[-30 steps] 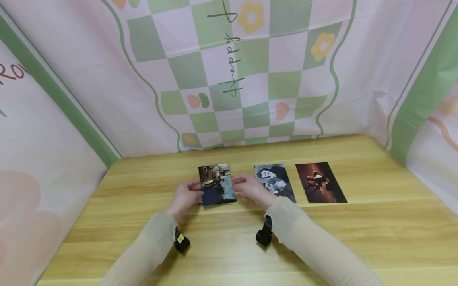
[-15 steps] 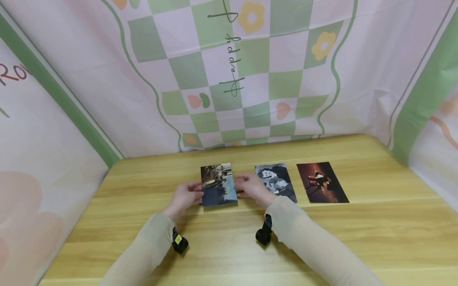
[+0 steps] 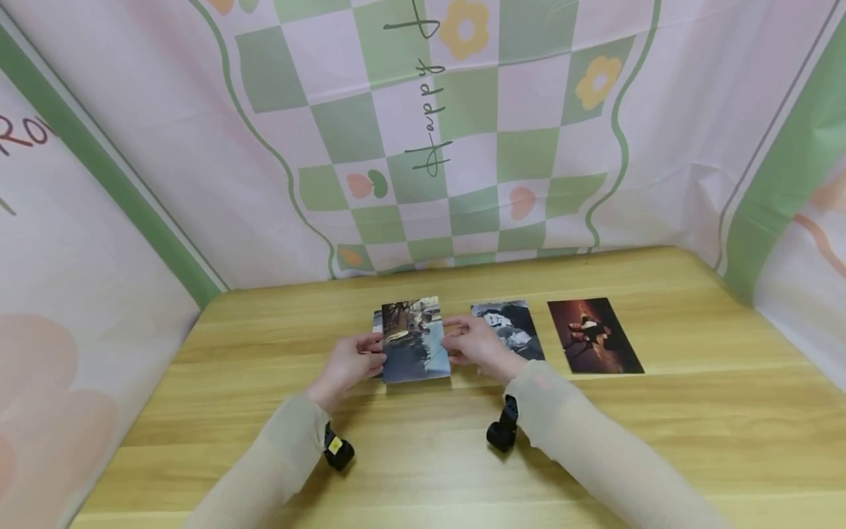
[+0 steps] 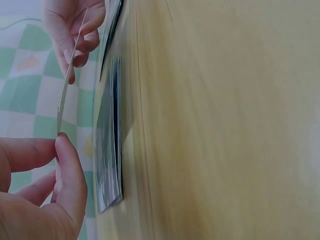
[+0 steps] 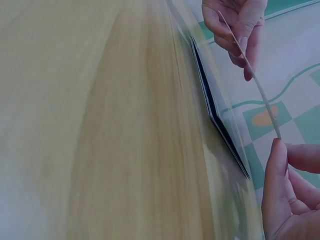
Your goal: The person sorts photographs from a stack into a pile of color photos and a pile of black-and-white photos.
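Over the middle of the tabletop [image 3: 423,455], a colour photo [image 3: 416,342] held just above a small pile [image 4: 106,140], edge-on in both wrist views. Left hand [image 3: 346,364] pinches its left edge between thumb and forefinger; right hand [image 3: 482,345] does likewise at the right edge; tips pressed together on the card, other fingers bent. Rightward, a black-and-white photo [image 3: 522,334], partly behind the right hand, then a dark red photo [image 3: 595,334]. Risks, as judged: hold is on the margins only, so an uneven pull could bow the card or let a side slip; a low sweep could push the pile's slightly splayed layers askew. Hard to make out: pile's top picture, mostly covered; number of layers; back of the held photo; near-left part of the black-and-white one
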The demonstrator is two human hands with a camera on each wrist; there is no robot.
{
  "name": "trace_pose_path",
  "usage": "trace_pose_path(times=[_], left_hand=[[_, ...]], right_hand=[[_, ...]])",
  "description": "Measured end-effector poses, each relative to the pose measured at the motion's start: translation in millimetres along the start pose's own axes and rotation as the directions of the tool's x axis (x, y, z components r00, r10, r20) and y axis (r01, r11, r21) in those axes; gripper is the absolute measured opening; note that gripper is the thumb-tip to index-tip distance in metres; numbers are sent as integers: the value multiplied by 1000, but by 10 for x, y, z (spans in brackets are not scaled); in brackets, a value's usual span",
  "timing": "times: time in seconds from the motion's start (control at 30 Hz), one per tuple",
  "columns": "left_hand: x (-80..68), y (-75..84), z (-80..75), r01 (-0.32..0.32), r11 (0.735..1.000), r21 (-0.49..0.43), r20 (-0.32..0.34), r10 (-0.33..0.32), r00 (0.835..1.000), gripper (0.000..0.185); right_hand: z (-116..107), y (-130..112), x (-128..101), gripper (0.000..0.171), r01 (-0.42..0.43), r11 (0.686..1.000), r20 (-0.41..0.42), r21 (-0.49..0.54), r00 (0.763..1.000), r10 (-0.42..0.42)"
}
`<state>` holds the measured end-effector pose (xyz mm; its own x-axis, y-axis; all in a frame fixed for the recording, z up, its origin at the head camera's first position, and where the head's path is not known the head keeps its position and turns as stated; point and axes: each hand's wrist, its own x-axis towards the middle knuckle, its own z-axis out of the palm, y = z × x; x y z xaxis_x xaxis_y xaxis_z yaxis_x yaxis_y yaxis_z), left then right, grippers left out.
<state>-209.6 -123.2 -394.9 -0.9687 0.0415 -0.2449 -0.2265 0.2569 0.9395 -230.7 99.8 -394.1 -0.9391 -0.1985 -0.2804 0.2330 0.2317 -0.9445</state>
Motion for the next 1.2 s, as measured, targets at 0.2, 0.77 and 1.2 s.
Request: trace_pose_path(times=[0.2, 0.77, 1.2], left_hand=[[-15, 41, 125, -18, 999, -31, 29, 19, 999, 45], [76, 178, 803, -69, 993, -100, 123, 81, 989, 42], [199, 458, 1367, -94, 976, -195, 128, 120, 984, 41]], right_hand=[[-161, 11, -76, 46, 17, 1000, 30, -24, 999, -16], [-907, 134, -318, 52, 44, 994, 34, -97, 999, -41], [-1520, 177, -480, 58, 89, 981, 24, -171, 996, -86]])
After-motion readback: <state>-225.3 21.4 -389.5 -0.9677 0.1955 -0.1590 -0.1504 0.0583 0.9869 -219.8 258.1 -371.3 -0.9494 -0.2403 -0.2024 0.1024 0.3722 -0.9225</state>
